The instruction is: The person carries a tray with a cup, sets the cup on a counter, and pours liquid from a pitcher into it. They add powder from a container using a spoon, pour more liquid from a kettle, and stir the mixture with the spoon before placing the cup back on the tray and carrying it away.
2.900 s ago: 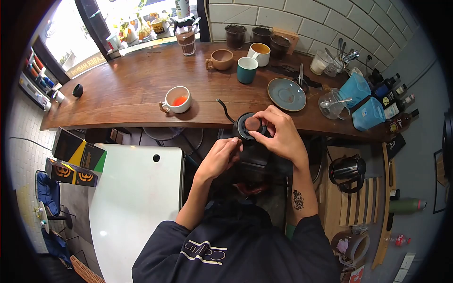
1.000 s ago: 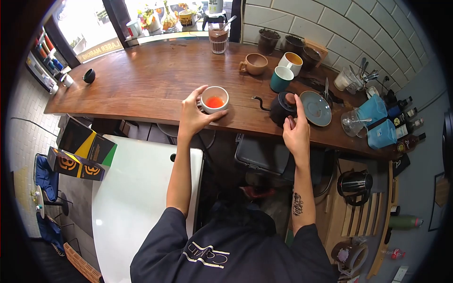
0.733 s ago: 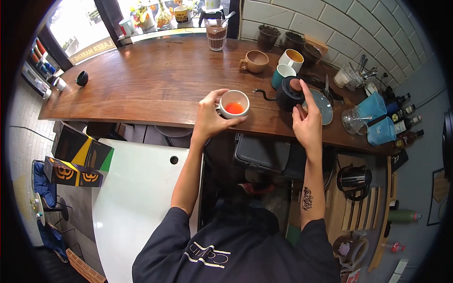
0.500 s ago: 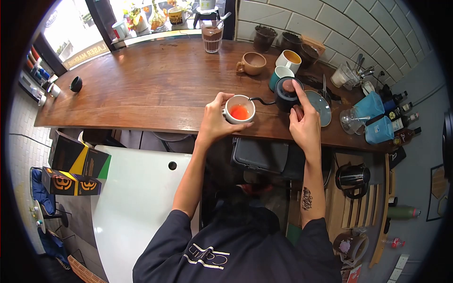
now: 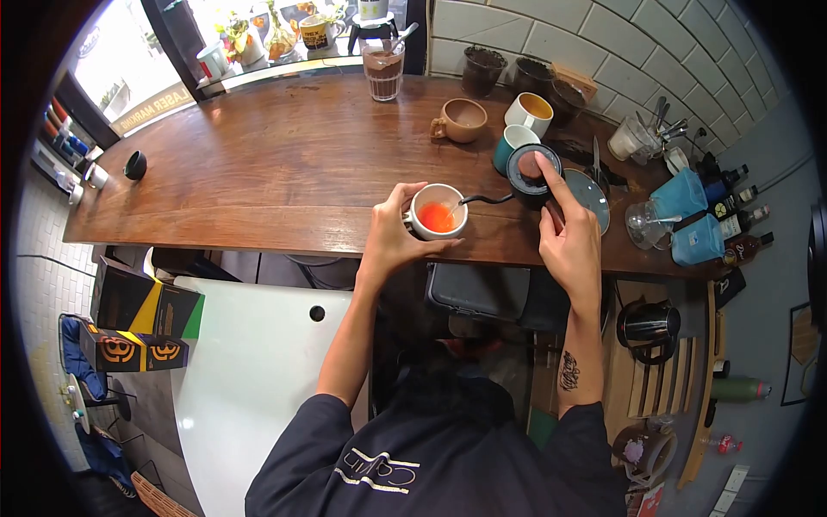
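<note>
My left hand is wrapped round a white cup near the front edge of the counter. Red-orange liquid lies inside the cup. On the other side, my right hand grips a small black gooseneck kettle, its handle mostly hidden by the fingers. The index finger presses on the brown lid knob. The kettle's thin curved spout reaches over the cup's right rim, and a thin stream of liquid appears to fall from its tip into the cup.
Behind the kettle stand a teal mug, a white mug with yellow inside and a brown mug. A blue-grey plate lies to its right. Farther right are a glass jug, blue containers and bottles.
The kettle has tilted further towards the cup, and a thin stream now shows at the spout. My right hand has shifted slightly right and down. My left hand still holds the cup.
</note>
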Demonstrator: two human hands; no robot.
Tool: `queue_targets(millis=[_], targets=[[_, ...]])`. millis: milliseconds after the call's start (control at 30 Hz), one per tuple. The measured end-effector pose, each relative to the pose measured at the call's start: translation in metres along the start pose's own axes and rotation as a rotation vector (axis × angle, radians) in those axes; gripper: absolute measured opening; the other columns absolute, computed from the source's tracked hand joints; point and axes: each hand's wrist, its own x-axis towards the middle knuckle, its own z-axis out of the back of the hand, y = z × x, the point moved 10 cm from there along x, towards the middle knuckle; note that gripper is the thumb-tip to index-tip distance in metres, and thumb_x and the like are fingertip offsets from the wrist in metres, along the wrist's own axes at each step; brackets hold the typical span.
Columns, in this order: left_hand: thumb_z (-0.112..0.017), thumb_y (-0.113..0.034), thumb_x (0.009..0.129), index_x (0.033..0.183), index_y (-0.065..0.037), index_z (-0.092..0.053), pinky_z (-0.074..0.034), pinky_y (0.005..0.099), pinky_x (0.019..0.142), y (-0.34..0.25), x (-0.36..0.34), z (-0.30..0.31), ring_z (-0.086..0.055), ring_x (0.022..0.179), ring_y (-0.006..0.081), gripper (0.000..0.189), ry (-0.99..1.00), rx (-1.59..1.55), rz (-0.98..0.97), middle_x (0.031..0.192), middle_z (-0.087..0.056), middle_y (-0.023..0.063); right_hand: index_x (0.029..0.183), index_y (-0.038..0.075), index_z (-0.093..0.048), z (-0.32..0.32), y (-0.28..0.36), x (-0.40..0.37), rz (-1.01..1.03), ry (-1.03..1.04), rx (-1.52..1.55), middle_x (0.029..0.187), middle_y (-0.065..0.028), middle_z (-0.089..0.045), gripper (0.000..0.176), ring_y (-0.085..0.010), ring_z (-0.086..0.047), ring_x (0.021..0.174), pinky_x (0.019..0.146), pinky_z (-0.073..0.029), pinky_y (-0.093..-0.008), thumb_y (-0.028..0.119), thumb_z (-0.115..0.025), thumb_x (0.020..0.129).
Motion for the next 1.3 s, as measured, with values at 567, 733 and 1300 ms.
queue_targets(millis=[567,733,1300], targets=[[-0.091,-0.017,0.049,0.113,0.005,-0.052,-0.051,0.0335,0.089,0.000,0.000,0.001,-0.064,0.099,0.0217,0.078,0.009,0.000,0.039,0.104,-0.065,0.0173,0.135,0.021,-0.047,0.007,-0.007,0.000,-0.021,-0.006,-0.022,0.075,-0.0255,-0.057,0.065,-0.0385,-0.054,0.058,0.056,-0.042,-0.0370,-0.009,-0.050,0.077],[-0.091,-0.017,0.049,0.113,0.005,-0.052,-0.051,0.0332,0.089,0.003,0.000,0.000,-0.064,0.099,0.0213,0.078,0.008,-0.010,0.046,0.104,-0.065,0.0172,0.135,0.021,-0.046,0.006,-0.002,0.003,0.018,-0.080,0.001,0.074,-0.0254,-0.056,0.066,-0.0362,-0.049,0.053,0.055,-0.041,-0.0347,-0.009,-0.051,0.077],[-0.091,-0.018,0.048,0.112,0.007,-0.052,-0.051,0.0346,0.089,0.004,0.000,0.000,-0.064,0.099,0.0233,0.079,-0.004,-0.031,0.042,0.103,-0.065,0.0194,0.136,0.021,-0.046,0.001,0.008,0.007,0.027,-0.059,-0.037,0.076,-0.0237,-0.058,0.066,-0.0379,-0.056,0.062,0.059,-0.042,-0.0403,-0.009,-0.050,0.077]])
